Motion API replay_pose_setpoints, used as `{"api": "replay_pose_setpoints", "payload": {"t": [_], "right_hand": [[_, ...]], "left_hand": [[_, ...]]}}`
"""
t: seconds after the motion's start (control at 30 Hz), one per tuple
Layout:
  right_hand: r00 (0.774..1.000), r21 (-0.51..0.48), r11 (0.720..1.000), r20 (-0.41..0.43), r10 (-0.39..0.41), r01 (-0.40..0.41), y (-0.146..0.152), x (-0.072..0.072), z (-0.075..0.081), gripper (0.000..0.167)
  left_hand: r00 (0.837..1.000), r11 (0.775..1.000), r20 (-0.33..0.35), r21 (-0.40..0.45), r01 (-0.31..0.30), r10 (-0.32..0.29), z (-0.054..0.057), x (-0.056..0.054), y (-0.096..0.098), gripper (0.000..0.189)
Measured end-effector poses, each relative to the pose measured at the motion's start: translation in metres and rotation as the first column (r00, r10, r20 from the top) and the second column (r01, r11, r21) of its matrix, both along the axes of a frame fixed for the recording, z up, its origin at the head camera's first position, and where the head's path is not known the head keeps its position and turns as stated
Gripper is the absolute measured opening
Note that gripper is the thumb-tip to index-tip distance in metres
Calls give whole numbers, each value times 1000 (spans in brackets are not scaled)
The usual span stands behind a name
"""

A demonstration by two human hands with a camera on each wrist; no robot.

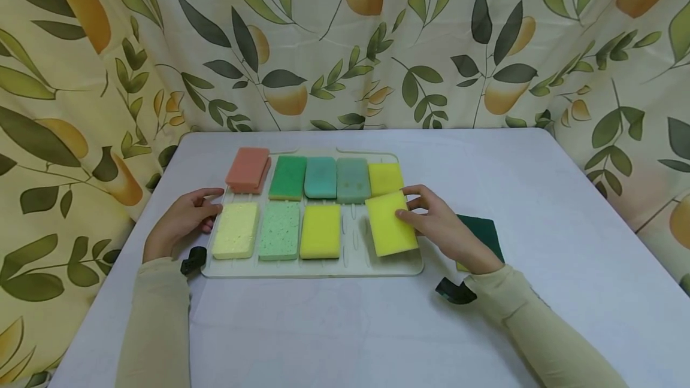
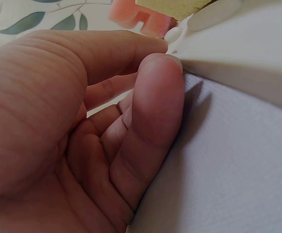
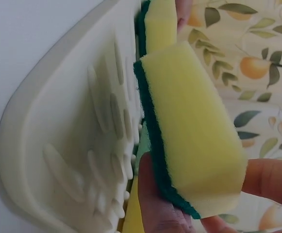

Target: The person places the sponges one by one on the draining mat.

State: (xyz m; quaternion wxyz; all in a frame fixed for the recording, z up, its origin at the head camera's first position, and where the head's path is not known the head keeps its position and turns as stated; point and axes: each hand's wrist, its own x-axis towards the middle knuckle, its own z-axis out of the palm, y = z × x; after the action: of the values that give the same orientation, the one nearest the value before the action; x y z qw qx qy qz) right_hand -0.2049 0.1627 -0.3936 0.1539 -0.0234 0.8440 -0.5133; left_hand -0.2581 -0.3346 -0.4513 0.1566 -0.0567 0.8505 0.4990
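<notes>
My right hand (image 1: 442,226) pinches a yellow sponge (image 1: 392,223) with a dark green scouring layer, tilted over the right front of a white ridged tray (image 1: 318,269). In the right wrist view, fingers hold the sponge (image 3: 194,121) at its lower end, green layer toward the tray (image 3: 29,111). My left hand (image 1: 185,220) is at the tray's left edge, thumb and index fingertips together right at the rim in the left wrist view. In two rows on the tray are pink sponges (image 1: 247,171), green and blue-green ones (image 1: 320,177), pale speckled ones (image 1: 279,231) and yellow ones (image 1: 320,232).
A dark green scouring sponge (image 1: 482,235) lies on the white-covered table (image 1: 334,328), right of the tray and partly hidden by my right hand. Behind and to the left hangs a leaf-and-fruit patterned curtain (image 1: 345,47).
</notes>
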Motion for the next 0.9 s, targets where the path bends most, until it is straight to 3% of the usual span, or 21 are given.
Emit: {"api": "replay_pose_setpoints", "payload": {"t": [0.3,0.9], "right_hand": [[1000,-21,1000,10,-10,10,-8,0,-3,58],[1000,-155,988,19,16,-12,-18,-2,-16,52]], "left_hand": [[1000,1000,7,8,0,0,0,0,1,61],[999,1000,-19,-8,29,-30,0,1,-1,60]]}}
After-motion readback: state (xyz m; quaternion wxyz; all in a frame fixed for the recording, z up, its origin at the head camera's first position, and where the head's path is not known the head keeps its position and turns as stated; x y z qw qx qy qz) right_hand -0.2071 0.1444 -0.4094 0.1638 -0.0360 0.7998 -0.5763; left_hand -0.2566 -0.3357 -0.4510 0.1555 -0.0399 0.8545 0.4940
